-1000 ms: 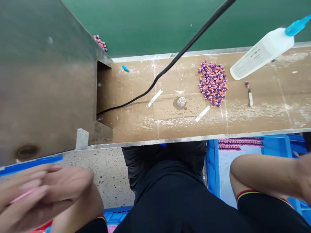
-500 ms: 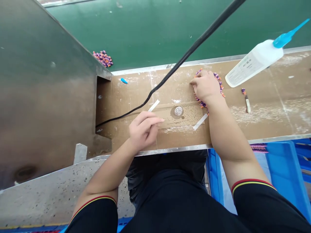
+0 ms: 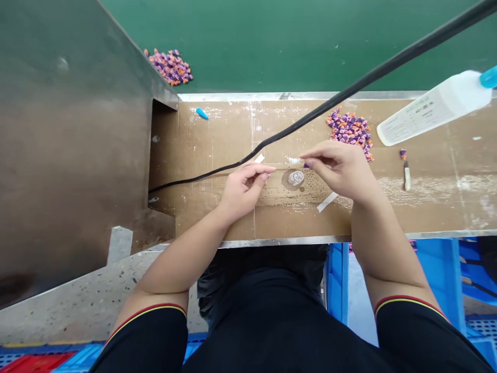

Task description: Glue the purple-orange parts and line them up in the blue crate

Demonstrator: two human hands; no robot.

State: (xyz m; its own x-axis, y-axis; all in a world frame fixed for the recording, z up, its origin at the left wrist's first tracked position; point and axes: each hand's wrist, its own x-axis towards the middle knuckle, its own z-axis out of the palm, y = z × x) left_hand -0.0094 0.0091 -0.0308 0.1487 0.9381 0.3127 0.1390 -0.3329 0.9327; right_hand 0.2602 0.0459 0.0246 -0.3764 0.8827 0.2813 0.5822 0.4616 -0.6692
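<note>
My right hand [image 3: 337,168] is closed in a pinch just right of a small clear round cup [image 3: 295,178]. A tiny purple piece [image 3: 306,166] shows at its fingertips. Left of the cup, my left hand [image 3: 246,187] has thumb and forefinger brought together; whatever may be between them is too small to make out. Beyond my right hand lies a pile of small purple and orange pieces [image 3: 349,128], partly covered by that hand. White strips [image 3: 327,201] lie on the dotted cardboard around the cup.
A black cable [image 3: 287,135] crosses above the cardboard-covered bench [image 3: 217,207]. On the right are a white bottle [image 3: 430,111] with a blue nozzle and a small knife-like tool [image 3: 407,176]. A metal housing [image 3: 77,145] stands left, near another pile of pieces [image 3: 171,66]. A blue cap [image 3: 202,113] lies behind.
My right hand has come off the purple and orange pile toward the cup, with a purple piece at its fingertips. My left hand has moved slightly nearer the cup. The camera view has shifted.
</note>
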